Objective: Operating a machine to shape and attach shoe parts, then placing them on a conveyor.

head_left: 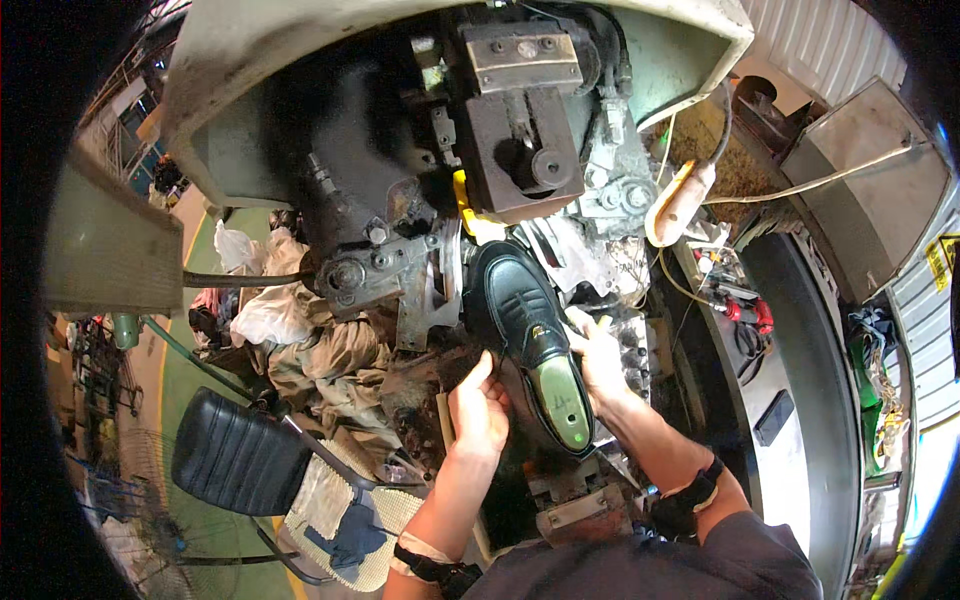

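Note:
A black leather loafer (515, 290) points toe-up under the machine's head, with a green-topped shoe last (562, 395) filling its heel end. My right hand (597, 358) grips the loafer along its right side, thumb up near the instep. On the other side, my left hand (480, 405) is beside the heel half, its thumb apart from loosely bent fingers. Whether those fingertips touch the loafer I cannot tell. The toe lies between the machine's metal side plates (448, 270), just below a yellow part (465, 200).
A dark machine head (525, 150) overhangs the work. To the right hang a lamp (680, 203) and its cord; beyond are a red-handled tool (750, 315) and a dark phone-like slab (774, 418) on a bench. At left stand a black chair (240, 450) and heaped cloth (325, 375).

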`<state>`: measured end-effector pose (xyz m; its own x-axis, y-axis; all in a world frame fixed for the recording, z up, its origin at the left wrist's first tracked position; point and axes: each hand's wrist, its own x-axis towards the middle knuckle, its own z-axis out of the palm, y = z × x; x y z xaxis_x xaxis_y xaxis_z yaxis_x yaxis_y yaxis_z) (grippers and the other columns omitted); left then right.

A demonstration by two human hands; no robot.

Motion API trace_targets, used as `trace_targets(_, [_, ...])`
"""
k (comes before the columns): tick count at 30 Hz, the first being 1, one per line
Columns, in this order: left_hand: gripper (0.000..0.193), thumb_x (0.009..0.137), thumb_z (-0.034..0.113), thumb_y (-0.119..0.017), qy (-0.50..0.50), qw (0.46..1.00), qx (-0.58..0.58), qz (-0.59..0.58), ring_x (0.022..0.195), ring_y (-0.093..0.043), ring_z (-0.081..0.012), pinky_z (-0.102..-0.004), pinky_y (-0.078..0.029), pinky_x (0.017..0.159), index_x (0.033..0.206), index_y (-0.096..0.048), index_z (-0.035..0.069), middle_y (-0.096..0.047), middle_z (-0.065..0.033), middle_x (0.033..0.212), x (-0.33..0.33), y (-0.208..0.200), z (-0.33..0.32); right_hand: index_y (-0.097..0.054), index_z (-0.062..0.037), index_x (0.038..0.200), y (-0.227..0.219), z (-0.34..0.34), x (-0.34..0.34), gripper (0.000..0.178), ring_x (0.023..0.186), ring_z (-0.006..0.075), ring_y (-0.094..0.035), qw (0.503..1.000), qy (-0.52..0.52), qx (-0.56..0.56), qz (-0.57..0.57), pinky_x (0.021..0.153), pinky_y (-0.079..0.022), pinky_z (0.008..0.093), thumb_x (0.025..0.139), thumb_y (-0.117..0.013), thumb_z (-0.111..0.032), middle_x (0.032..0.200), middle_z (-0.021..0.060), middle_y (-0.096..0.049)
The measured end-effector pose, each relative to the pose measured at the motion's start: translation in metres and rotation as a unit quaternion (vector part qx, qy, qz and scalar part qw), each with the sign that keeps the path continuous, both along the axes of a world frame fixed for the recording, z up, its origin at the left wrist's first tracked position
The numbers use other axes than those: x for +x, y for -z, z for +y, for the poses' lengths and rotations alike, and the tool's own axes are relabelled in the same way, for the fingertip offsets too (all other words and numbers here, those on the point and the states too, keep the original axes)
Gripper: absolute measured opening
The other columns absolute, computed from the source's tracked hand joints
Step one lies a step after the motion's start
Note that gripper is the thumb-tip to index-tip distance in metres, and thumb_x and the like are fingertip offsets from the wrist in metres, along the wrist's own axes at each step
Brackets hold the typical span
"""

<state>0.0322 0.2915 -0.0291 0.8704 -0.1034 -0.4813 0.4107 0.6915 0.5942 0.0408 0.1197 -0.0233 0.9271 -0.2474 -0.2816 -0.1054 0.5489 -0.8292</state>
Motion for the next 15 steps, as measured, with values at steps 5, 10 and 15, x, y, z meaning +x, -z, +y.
trace_targets(5, [0.024,0.099,0.026,-0.065,-0.093,0.995,-0.032,0.036,0.092,-0.063,-0.0202,-0.0357,-0.048,0.086,0.109,-0.068,0.005,-0.069,-0.0065,0.104,0.006,0.023,-0.023,-0.052,0.0,0.143,0.029,-0.008,0.011,0.057,0.154,0.0302,0.009,0.997,0.002,-0.071,-0.021,0.124,-0.012,0.0365,0.09,-0.071,-0.012,0.165,0.0236,-0.012])
trace_targets(10, [0.024,0.1,0.02,-0.065,-0.191,0.98,-0.047,0.005,0.097,-0.064,-0.0187,-0.0328,-0.048,0.09,0.109,-0.07,-0.001,-0.071,-0.0064,0.106,0.009,0.033,-0.037,-0.05,-0.0011,0.145,0.043,-0.001,0.013,0.066,0.154,0.0333,0.006,0.99,0.026,-0.136,-0.014,0.123,-0.014,0.0377,0.088,-0.075,-0.021,0.164,0.0281,0.009])
trace_targets(15, [0.024,0.1,0.023,-0.068,-0.219,0.972,0.075,-0.034,0.093,-0.06,-0.0118,-0.0279,-0.046,0.087,0.101,-0.073,0.0,-0.07,-0.0016,0.103,0.016,0.046,-0.043,-0.05,-0.0037,0.147,0.045,0.0,0.017,0.071,0.153,0.0362,-0.003,0.989,0.048,-0.135,-0.039,0.121,-0.02,0.0393,0.086,-0.078,-0.026,0.164,0.0316,-0.001])
